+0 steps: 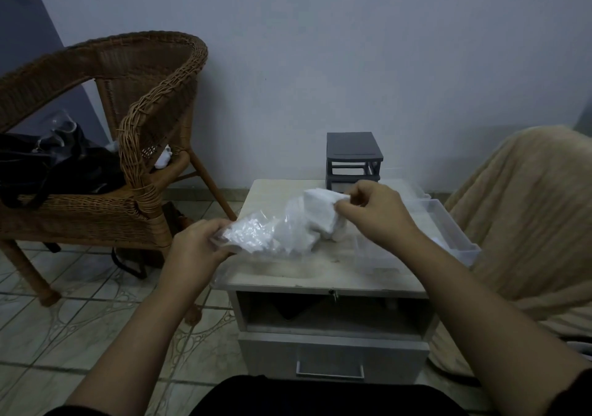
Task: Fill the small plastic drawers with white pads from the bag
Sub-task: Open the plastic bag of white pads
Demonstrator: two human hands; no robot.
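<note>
Wicker chair (105, 121) at left, apart from work. Low counter (320, 274) carrying all task items. One grey drawer frame (354, 159) at rear; two clear drawers (448, 233) pulled out, lying at right edge. One clear bag (272, 233) above counter centre, thin, crinkly, likely slippery; best pinched at edge. Left hand (195, 249) closed on bag end. Right hand (374, 214) pinching white pads (323, 210) at bag mouth; soft, light, compressible; count unclear.

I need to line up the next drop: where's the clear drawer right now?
In the head view the clear drawer sits out of the grey drawer frame, at the right edge of the small table, just right of the right hand.
</note>
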